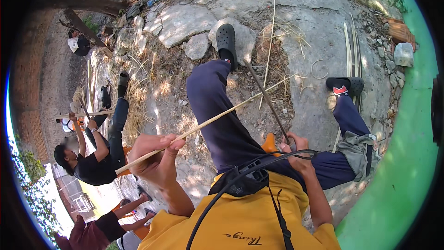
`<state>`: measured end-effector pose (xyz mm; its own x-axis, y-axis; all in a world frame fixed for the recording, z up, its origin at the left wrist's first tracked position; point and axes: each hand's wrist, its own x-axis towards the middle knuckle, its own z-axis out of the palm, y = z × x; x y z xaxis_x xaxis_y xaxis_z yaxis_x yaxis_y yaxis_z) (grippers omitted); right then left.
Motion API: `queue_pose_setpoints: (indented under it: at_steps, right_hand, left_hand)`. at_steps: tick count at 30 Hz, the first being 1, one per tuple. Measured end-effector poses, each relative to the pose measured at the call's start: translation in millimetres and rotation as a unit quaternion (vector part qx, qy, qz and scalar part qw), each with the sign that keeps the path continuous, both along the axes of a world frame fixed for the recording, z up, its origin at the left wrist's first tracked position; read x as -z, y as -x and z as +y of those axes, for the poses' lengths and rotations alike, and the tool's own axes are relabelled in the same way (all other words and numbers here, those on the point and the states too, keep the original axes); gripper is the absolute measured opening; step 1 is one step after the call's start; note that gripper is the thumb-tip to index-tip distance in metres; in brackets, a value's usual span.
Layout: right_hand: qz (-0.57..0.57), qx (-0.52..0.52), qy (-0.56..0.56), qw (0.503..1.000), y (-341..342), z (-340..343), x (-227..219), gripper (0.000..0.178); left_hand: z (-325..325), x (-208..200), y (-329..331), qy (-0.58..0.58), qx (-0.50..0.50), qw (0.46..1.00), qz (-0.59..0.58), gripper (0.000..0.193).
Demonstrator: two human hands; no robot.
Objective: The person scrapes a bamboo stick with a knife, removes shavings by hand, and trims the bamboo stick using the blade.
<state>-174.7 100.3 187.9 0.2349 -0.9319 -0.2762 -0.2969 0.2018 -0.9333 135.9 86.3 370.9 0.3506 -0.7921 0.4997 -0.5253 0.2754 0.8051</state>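
My left hand (156, 159) is closed, pinching a long thin bamboo strip (217, 117) between thumb and fingers. The strip slants from the left of that hand to far right of it, over my left leg. My right hand (297, 152) is closed round the near end of a long, dark, narrow-bladed knife (264, 93); its handle is mostly hidden in the fist. The blade points away and to the left, crossing the strip near its far end; whether they touch I cannot tell. An orange object (269, 143), partly hidden, shows beside my right hand.
Long bamboo strips (355, 51) lie at right near my dark clog (356, 85). A thin strip (269, 41) and a curled strip (319, 68) lie ahead, beside shavings (289, 32). A co-worker (95, 166) sits at left holding a stick. A green wall (402, 157) borders the right.
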Motion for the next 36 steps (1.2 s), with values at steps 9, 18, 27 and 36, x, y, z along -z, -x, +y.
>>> queue_pose_setpoints:
  at_steps: [9,18,27,36]
  right_hand:
    - [-0.01,0.081,0.05,0.995,19.4,8.0,-4.2,0.018]
    - [0.055,0.126,0.013,0.99,39.3,-2.2,21.9,0.025]
    - [0.118,0.068,-0.022,0.99,49.3,4.1,58.5,0.026]
    - [0.136,0.028,-0.01,0.99,34.5,5.8,59.5,0.028]
  left_hand:
    - [-32.3,-7.0,42.2,0.063,0.093,0.989,-0.096,0.028]
    - [-42.8,124.1,73.3,-0.127,0.194,0.968,0.093,0.016]
    - [7.7,110.3,48.9,-0.336,0.187,0.916,0.115,0.016]
    - [34.6,97.0,7.6,-0.429,0.399,0.687,0.43,0.091]
